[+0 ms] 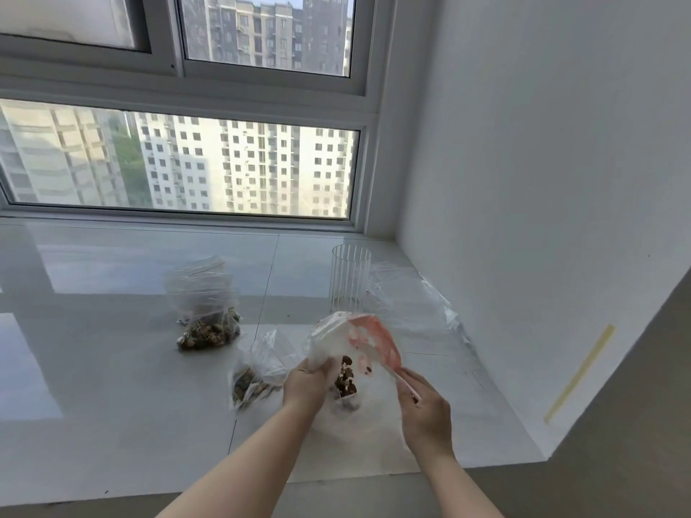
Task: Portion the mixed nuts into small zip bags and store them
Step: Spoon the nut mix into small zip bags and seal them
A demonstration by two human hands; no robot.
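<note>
Setting: a room in a high-rise flat, most likely a home. The work surface is a wide, glossy white tiled window ledge (112, 293) set below a white-framed sliding window (179, 87). Through the glass, tall residential tower blocks (246, 166) stand at roughly the same level, indicating an upper storey. A plain white wall (542, 162) meets the ledge on the right, with a strip of yellowish tape (579, 372) stuck to its lower part. Household items on the ledge support a domestic reading: a ribbed clear glass (349, 278) and clear plastic zip bags of nuts (205, 319).
</note>
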